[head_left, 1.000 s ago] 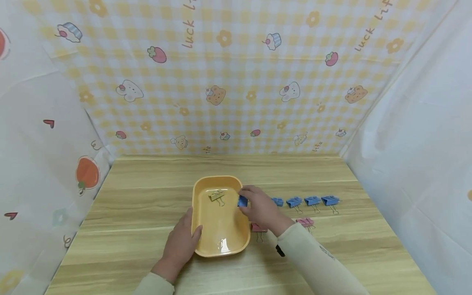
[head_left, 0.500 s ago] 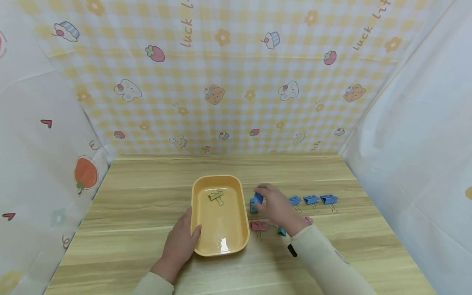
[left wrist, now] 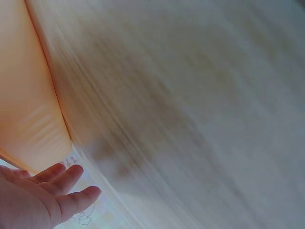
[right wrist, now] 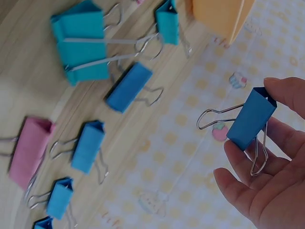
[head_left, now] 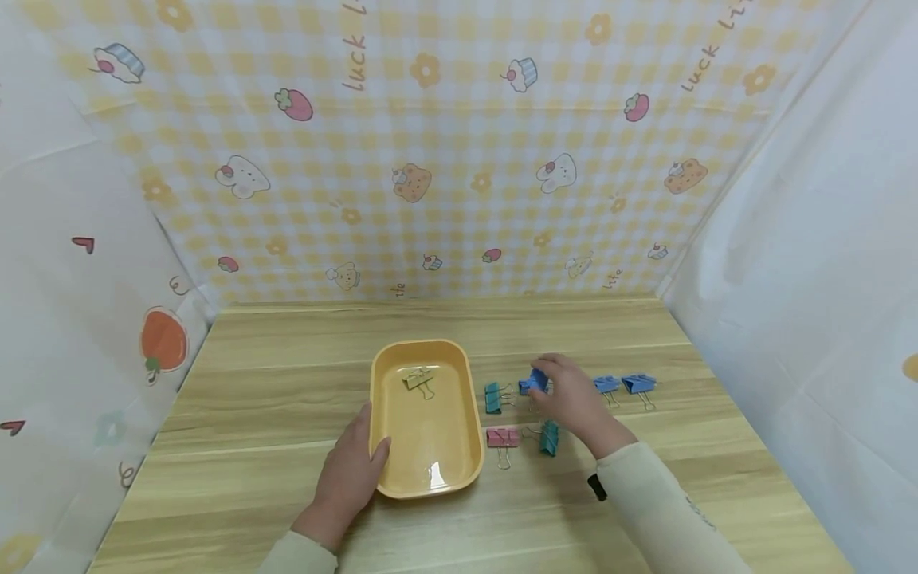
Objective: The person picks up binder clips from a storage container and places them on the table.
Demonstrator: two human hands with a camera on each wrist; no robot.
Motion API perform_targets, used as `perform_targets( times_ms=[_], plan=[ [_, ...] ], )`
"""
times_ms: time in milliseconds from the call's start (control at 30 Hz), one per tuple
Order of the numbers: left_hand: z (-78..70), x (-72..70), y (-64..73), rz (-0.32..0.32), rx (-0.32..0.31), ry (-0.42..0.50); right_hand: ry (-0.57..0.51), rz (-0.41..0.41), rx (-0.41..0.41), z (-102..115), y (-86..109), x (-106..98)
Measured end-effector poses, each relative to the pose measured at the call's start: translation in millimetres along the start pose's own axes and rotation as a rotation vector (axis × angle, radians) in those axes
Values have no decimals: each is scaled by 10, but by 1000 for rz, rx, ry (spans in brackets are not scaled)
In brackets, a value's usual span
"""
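Note:
A yellow-orange tray (head_left: 430,434) lies on the table, with one gold binder clip (head_left: 419,382) inside near its far end. My left hand (head_left: 347,472) holds the tray's left side, thumb over the rim and fingers along the outer wall. In the right wrist view my right hand (right wrist: 276,167) pinches a blue binder clip (right wrist: 252,118) between thumb and fingers, its wire handles sticking out. The head view puts this hand right of the tray, over the row of blue clips, close by a blue binder clip (right wrist: 128,88) on the table.
A teal binder clip (head_left: 492,398) and a pink binder clip (head_left: 503,437) lie just right of the tray. Another teal clip (head_left: 550,438) is under the right wrist. Farther right sit blue clips (head_left: 638,383) in a row. A patterned cloth (head_left: 459,199) hangs behind the table.
My right hand has moved from over the tray's right rim to the right, carrying the blue binder clip. The teal and pink clips are uncovered. My left hand stays at the tray.

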State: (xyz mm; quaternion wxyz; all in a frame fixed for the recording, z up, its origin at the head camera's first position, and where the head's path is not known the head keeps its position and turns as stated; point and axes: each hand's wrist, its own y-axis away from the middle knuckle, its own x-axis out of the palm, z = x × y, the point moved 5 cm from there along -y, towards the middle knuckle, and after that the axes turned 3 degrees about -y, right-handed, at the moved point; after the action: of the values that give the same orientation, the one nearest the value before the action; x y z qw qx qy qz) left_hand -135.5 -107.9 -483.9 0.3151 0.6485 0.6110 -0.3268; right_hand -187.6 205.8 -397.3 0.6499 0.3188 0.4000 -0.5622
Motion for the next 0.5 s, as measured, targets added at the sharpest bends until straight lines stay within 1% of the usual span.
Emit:
perform_targets(
  times_ms=[200,367,500],
  plan=[
    [3,-3,-2,-3,4,4,-14,-15,38,-165,36,-84],
    [3,2,-3,6,-5,9,1,-11,61,-286,78,-120],
    [2,6,1,11,-11,6,16,-28,78,-353,105,-146]
  ],
)
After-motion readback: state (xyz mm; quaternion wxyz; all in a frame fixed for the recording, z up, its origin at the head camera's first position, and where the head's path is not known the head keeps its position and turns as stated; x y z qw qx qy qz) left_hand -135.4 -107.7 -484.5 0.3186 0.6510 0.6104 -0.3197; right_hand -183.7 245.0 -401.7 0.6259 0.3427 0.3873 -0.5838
